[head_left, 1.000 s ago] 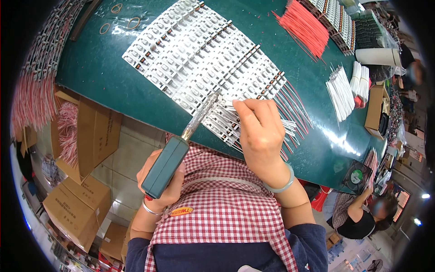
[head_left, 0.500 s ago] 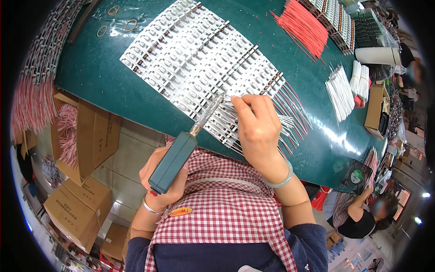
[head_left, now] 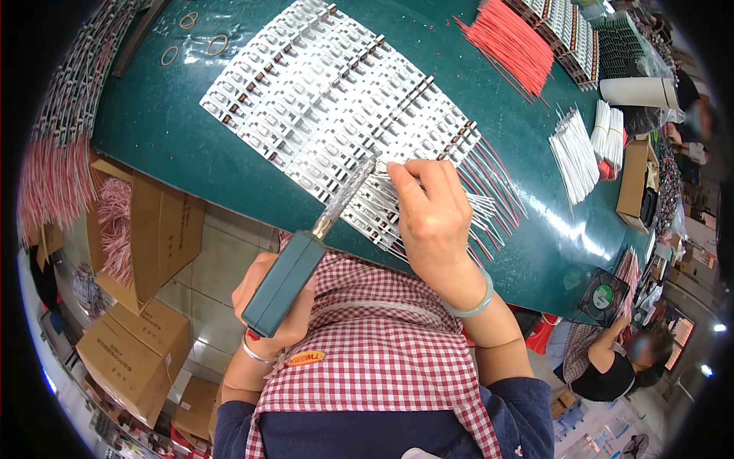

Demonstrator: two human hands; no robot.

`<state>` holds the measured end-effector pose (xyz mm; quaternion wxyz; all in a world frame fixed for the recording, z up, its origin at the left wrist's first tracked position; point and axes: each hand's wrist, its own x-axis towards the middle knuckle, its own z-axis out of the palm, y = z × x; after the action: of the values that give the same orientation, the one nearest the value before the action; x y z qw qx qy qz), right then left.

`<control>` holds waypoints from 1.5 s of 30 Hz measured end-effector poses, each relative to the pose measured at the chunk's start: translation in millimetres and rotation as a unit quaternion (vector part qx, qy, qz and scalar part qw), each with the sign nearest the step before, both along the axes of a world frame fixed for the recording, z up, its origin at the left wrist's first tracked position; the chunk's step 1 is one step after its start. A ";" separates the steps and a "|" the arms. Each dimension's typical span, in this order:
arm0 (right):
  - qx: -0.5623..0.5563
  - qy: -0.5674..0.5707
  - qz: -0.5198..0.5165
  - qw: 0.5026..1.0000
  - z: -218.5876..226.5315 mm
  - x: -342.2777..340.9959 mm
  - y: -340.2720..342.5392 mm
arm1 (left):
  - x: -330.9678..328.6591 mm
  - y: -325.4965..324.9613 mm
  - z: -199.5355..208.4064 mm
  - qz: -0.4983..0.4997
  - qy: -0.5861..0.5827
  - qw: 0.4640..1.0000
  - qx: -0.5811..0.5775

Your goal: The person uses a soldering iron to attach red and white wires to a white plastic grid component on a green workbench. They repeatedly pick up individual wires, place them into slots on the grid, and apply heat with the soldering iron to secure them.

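My left hand (head_left: 297, 321) is wrapped around the green handle of a soldering iron (head_left: 283, 287), whose silvery shaft slants up to the right. The iron's tip rests at or just above a panel of white circuit boards (head_left: 313, 84) lying on the table. Close to that tip, my right hand (head_left: 436, 218) pinches the end of a thin white wire (head_left: 386, 170) between thumb and forefinger; the exact contact is too small to make out. Red and white wires (head_left: 497, 180) trail from the panel's right edge, partly hidden behind the right hand.
On the green table (head_left: 153, 115) lie red wires (head_left: 511, 46), white wires (head_left: 573, 157) and rubber bands (head_left: 218, 44). A small black fan (head_left: 600, 297) stands at the right edge. Cardboard boxes (head_left: 138, 352) sit below left. Another person (head_left: 612, 363) works at lower right.
The soldering iron and my left hand have shifted slightly down and to the left. My right hand stays almost in place, still pinching the wire.
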<state>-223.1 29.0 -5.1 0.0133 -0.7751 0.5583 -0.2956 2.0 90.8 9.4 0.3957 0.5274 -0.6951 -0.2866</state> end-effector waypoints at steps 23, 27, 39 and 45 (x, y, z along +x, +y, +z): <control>0.015 0.003 0.009 1.000 2.7 -12.6 -7.1 | -5.8 -7.5 -0.4 -0.002 0.010 0.999 0.040; 0.011 0.004 0.012 1.000 3.2 -12.2 -8.2 | -9.4 -10.8 1.1 -0.002 0.017 0.999 0.037; 0.009 0.006 0.008 1.000 5.0 -9.8 -7.3 | -6.8 -7.2 -1.0 -0.007 0.006 1.000 0.021; 0.015 0.006 0.004 1.000 6.4 -10.1 -6.7 | 2.6 7.5 -11.3 0.017 0.019 0.993 0.111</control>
<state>-233.2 22.3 1.3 0.0230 -0.7791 0.5594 -0.2821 4.6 98.3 -1.9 0.3528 0.5744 -0.6421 -0.3652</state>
